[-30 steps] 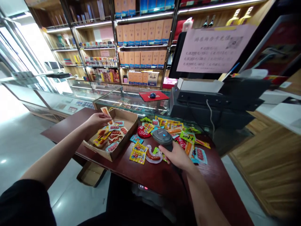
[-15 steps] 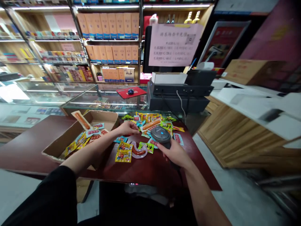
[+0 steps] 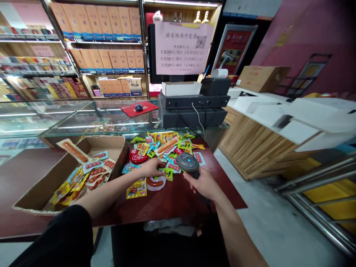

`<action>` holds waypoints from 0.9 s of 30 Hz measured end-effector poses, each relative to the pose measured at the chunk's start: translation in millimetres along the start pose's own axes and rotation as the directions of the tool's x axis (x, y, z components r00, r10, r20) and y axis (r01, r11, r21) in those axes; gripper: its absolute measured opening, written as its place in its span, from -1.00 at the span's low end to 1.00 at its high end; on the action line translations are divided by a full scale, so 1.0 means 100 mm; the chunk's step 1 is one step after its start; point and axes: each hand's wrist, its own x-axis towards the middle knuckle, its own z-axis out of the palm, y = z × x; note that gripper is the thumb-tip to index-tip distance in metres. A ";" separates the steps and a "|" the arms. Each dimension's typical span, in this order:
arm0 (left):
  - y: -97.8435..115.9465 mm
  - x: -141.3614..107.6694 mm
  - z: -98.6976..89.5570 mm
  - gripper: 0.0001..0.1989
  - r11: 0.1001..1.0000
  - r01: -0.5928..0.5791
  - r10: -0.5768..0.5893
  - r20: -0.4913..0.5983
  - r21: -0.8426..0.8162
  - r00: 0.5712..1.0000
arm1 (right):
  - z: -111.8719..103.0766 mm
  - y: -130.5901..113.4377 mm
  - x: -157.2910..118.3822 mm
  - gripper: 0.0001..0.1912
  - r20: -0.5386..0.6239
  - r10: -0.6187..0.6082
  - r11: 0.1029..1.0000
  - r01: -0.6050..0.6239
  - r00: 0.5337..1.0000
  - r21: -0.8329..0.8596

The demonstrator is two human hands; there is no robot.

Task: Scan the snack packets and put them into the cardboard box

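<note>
- Head view, and the right hand (image 3: 204, 182) has its fingers wrapped firmly round the scanner (image 3: 187, 162), a blue light glowing on top, right at the near edge of the pile (image 3: 167, 146).
- Over on the left, the left hand (image 3: 151, 167) is palm-down among the packs, fingers bent, right by the green pack (image 3: 168, 174); whether it pinches anything, one cannot tell.
- Just below that hand, the curved sausage (image 3: 156, 183) lies on the dark red counter (image 3: 172, 204), the yellow packs (image 3: 137, 190) next to it.
- Left again, the open box (image 3: 107, 143) holds more packs, and one long sausage (image 3: 72, 150) slants across its left rim!
- Behind the pile, a glass case (image 3: 111, 118) carries a mouse (image 3: 138, 107) on a red mat (image 3: 128, 110), with a pink sign (image 3: 180, 48) to the right.
</note>
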 end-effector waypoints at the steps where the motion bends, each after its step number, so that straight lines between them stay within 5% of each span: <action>1: 0.04 0.01 0.01 -0.75 0.998 -0.028 0.027 0.027 0.063 0.999 | 0.02 0.00 0.01 -0.79 0.005 0.003 1.000 -0.003 1.000 0.003; 4: 0.09 0.03 0.03 -0.80 0.979 -0.050 0.033 0.088 0.197 0.996 | 0.07 -0.02 0.02 -0.79 0.020 -0.002 1.000 0.002 1.000 0.003; 7: 0.05 0.05 -0.01 -0.84 0.987 0.026 -0.045 0.114 0.161 0.992 | 0.07 -0.04 0.03 -0.79 0.020 -0.011 1.000 0.011 1.000 -0.012; 12: -0.06 0.14 -0.18 -0.79 0.958 0.212 -0.218 -0.008 -0.193 0.976 | 0.06 -0.05 0.02 -0.77 0.019 0.015 0.999 -0.014 1.000 -0.044; 16: -0.05 0.20 -0.30 -0.63 0.827 0.254 -0.381 -0.168 -0.502 0.909 | 0.10 -0.08 0.01 -0.79 0.048 0.026 0.999 -0.024 0.999 -0.047; 22: 0.05 0.21 -0.35 -0.61 0.642 0.217 -0.447 -0.130 -0.735 0.885 | 0.18 -0.11 0.00 -0.81 0.086 0.015 0.998 -0.010 0.996 -0.062; 27: 0.08 0.20 -0.36 -0.69 0.602 0.240 -0.447 -0.072 -0.761 0.892 | 0.21 -0.10 0.01 -0.81 0.113 0.024 0.996 -0.014 0.993 -0.090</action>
